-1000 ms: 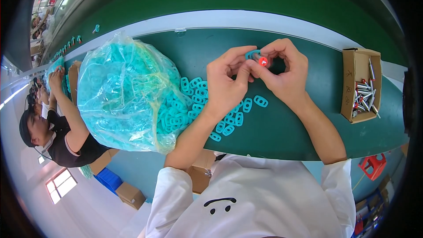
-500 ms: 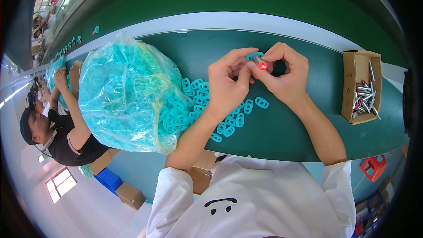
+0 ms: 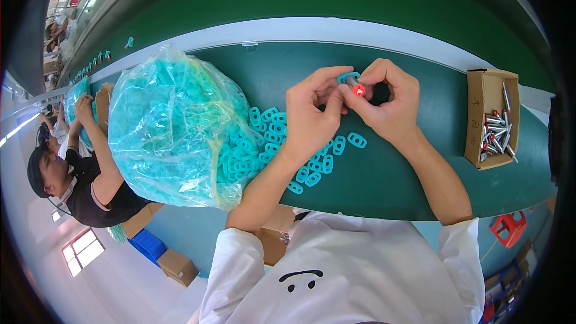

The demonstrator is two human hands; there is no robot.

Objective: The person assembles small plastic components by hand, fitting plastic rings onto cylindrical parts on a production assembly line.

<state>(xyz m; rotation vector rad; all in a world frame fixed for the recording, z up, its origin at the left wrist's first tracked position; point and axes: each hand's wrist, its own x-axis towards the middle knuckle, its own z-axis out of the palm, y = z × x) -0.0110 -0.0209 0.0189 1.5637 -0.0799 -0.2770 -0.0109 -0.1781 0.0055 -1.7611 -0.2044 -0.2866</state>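
Over the dark green table, my left hand (image 3: pixel 313 111) has its fingers pinched on a teal oval plastic piece (image 3: pixel 346 76). Opposite it, my right hand (image 3: pixel 391 101) pinches a silver metal rod with a red end (image 3: pixel 359 90). The rod meets the teal piece between my fingertips, the red end toward me; my fingers hide how far it passes through. Beneath and beside my left forearm lie several loose teal pieces (image 3: pixel 357 140), each oval with holes.
A large clear bag (image 3: pixel 174 138) packed with teal pieces stands on the left. A cardboard box (image 3: pixel 473 123) with red-ended metal rods (image 3: pixel 497 131) sits at the right. Beyond the bag, another person (image 3: pixel 90 174) works at the left. A raised light-coloured edge (image 3: pixel 324 29) runs behind the table.
My hands stay together and shift very slightly right. The teal piece and the red-ended rod have turned a little between my fingers.
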